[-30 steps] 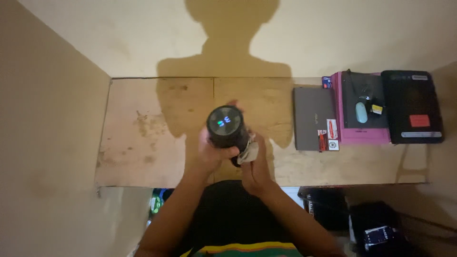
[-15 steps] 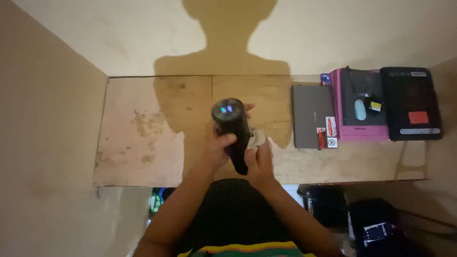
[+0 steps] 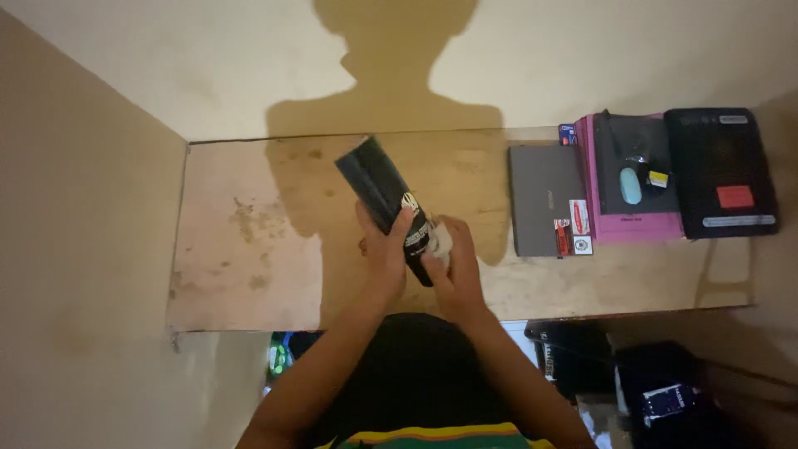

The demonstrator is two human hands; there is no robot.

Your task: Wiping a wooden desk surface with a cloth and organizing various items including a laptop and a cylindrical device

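The flask [image 3: 384,199] has tipped away, lid now hidden, left hand [image 3: 384,249] clasping it while right hand [image 3: 453,266] presses a cloth [image 3: 439,237] against its side.

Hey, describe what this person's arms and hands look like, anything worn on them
Both forearms are bare, with no sleeves reaching them. The left hand and right hand wear no gloves; no watch, ring or bracelet shows. The dark shirt has a yellow and green striped band.

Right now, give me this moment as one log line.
left hand: grips black bottle, tilted over wooden desk | right hand: presses pale cloth to bottle's lower end | laptop at right
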